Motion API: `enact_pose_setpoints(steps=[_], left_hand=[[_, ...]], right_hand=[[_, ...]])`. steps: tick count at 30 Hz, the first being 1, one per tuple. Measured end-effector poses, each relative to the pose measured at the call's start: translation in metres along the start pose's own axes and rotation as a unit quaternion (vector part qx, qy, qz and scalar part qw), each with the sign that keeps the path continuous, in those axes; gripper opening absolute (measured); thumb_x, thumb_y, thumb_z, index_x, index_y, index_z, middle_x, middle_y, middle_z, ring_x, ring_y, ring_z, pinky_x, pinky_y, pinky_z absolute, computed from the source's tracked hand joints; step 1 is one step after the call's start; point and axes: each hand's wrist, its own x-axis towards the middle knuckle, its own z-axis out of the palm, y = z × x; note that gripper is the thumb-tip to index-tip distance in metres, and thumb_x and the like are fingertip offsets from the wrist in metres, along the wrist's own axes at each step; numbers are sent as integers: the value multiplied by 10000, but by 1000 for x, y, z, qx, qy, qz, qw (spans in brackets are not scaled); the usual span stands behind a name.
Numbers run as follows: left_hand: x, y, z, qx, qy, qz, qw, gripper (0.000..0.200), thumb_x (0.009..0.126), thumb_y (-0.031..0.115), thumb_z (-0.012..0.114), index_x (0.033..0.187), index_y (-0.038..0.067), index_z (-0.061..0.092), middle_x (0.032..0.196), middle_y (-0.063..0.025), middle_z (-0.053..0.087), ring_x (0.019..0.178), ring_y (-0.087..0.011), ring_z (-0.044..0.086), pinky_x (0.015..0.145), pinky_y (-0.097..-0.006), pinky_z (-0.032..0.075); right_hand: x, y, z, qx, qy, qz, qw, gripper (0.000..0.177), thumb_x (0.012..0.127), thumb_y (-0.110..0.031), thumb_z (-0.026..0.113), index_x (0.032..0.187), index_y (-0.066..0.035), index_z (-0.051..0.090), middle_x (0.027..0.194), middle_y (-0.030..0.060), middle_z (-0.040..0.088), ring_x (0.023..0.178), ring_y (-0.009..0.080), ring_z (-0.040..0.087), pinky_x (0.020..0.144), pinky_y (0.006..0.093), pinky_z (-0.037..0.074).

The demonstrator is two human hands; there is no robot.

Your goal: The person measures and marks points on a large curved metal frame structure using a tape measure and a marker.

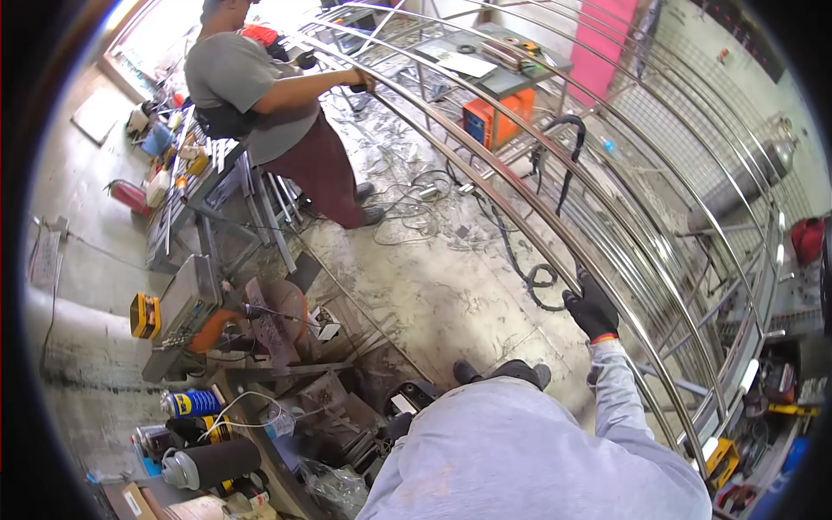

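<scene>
My right hand [592,308], in a black glove with an orange cuff edge, is closed around a shiny metal tube of a large curved frame [485,158]. The frame's long parallel tubes run from the top left down to the lower right. At the frame's far end a co-worker [260,95] in a grey shirt and dark red trousers has a hand on the outer tube. Near the lower middle, a dark shape [399,426] beside my light grey sleeve may be my left hand; its fingers cannot be made out.
Cables [542,286] lie on the floor under the frame. An orange machine [498,119] stands below a work table [511,82]. Cluttered shelving [286,485] with a blue can [191,403] is at lower left. A gas cylinder [745,184] leans at right.
</scene>
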Motion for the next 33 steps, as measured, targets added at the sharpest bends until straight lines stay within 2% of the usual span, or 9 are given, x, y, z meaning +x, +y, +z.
enact_pose_setpoints(steps=[2, 3, 6, 7, 9, 11, 14, 16, 33], left_hand=[[-4, 0, -7, 10, -6, 9, 1000, 175, 879, 330, 660, 887, 225, 799, 868, -53, 757, 854, -285, 758, 688, -463, 590], [-8, -3, -3, 14, -8, 9, 1000, 175, 879, 331, 660, 886, 224, 799, 869, -53, 757, 854, -285, 758, 689, -463, 589], [-18, -10, 1, 19, -12, 2, 1000, 177, 879, 331, 659, 886, 223, 799, 869, -54, 758, 853, -286, 758, 690, -464, 589], [-20, -11, 1, 19, -11, -1, 1000, 177, 879, 331, 659, 886, 222, 799, 869, -54, 758, 853, -286, 758, 691, -464, 589], [-23, -13, -2, 20, -10, -7, 1000, 178, 879, 332, 659, 886, 221, 799, 870, -55, 758, 853, -287, 758, 691, -464, 589], [-26, -14, -5, 21, -8, -12, 1000, 179, 879, 332, 659, 886, 220, 798, 870, -56, 758, 852, -287, 757, 692, -464, 589], [-32, -13, -7, 18, -7, -20, 1000, 180, 878, 333, 659, 886, 219, 798, 871, -57, 758, 851, -287, 757, 694, -464, 588], [-36, -13, -9, 17, -7, -26, 999, 181, 878, 333, 659, 886, 218, 798, 871, -58, 758, 851, -288, 757, 695, -464, 588], [-40, -19, -8, 22, -19, -41, 999, 188, 877, 336, 658, 885, 209, 797, 875, -64, 760, 846, -291, 755, 702, -466, 586]], right_hand=[[0, -8, -5, 2, -12, 3, 1000, 649, 896, -351, 738, 1440, -55, 545, 1262, 197, 695, 1158, 364, 668, 945, 439, 516], [1, -4, -4, 2, -13, 6, 1000, 649, 896, -351, 738, 1440, -55, 545, 1262, 197, 695, 1158, 364, 668, 945, 439, 516], [5, 5, 5, 6, 10, -35, 999, 569, 893, -350, 737, 1358, -58, 586, 1158, 199, 719, 1052, 374, 695, 876, 450, 524], [4, 5, 5, 7, 10, -37, 999, 569, 893, -350, 737, 1358, -58, 586, 1158, 199, 719, 1052, 374, 695, 876, 450, 524], [1, -9, -7, 13, -9, 2, 1000, 534, 887, -386, 717, 1320, -82, 649, 1235, 212, 698, 1133, 406, 671, 957, 482, 536], [1, -12, -10, 12, -20, 15, 1000, 516, 885, -366, 711, 1310, -79, 652, 1216, 218, 699, 1118, 404, 676, 937, 477, 539], [0, -19, -19, 2, -28, 5, 1000, 610, 888, -371, 746, 1387, -51, 602, 1190, 196, 710, 1094, 369, 685, 917, 448, 519], [-3, -33, -31, 19, -77, 36, 996, 601, 889, -374, 744, 1384, -57, 620, 1208, 198, 702, 1108, 367, 680, 934, 443, 520], [-6, -39, -33, 12, -65, 31, 997, 537, 889, -370, 738, 1318, -56, 656, 1177, 192, 697, 1109, 383, 666, 930, 459, 518]])
